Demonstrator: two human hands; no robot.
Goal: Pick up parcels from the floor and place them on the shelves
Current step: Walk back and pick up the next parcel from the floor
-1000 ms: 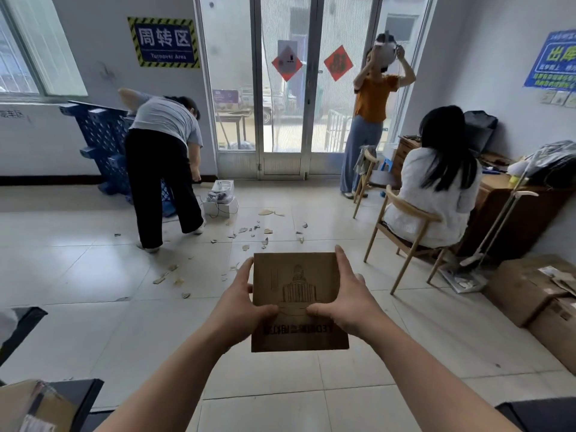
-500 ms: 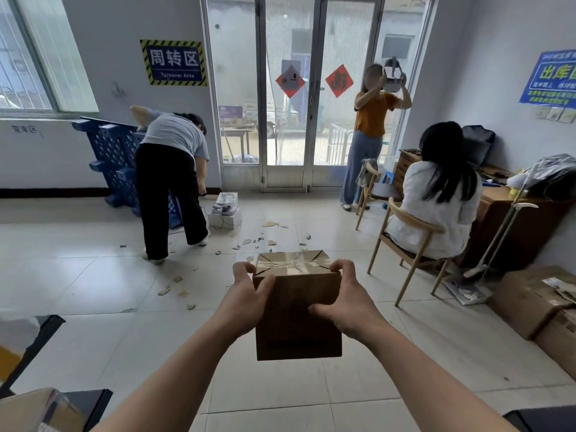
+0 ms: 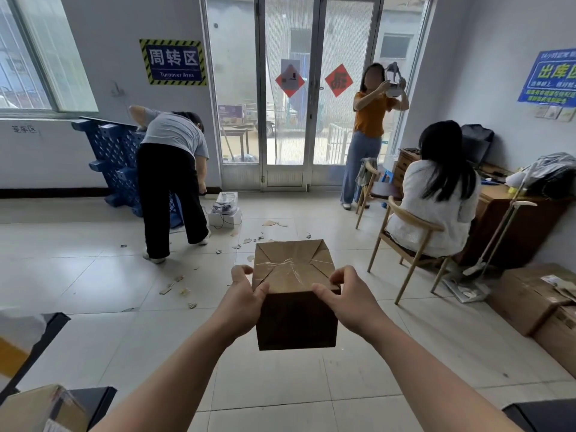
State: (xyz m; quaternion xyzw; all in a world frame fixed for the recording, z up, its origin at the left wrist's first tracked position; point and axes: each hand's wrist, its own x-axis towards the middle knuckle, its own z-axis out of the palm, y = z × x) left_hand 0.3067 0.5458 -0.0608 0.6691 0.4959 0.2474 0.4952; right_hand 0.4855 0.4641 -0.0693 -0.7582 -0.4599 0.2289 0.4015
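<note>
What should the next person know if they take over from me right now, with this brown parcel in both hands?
Left hand: gripping the brown parcel at its left top edge.
Right hand: gripping its right top edge.
Parcel: held in the air over the tiled floor, taped folded end up.
Other things: cardboard boxes on the floor at right; cardboard scraps scattered ahead.
Done: this parcel is picked up.
Left: place it on a shelf. No shelf clearly shows in this view, so turn to find one. People are ahead, so move carefully.
</note>
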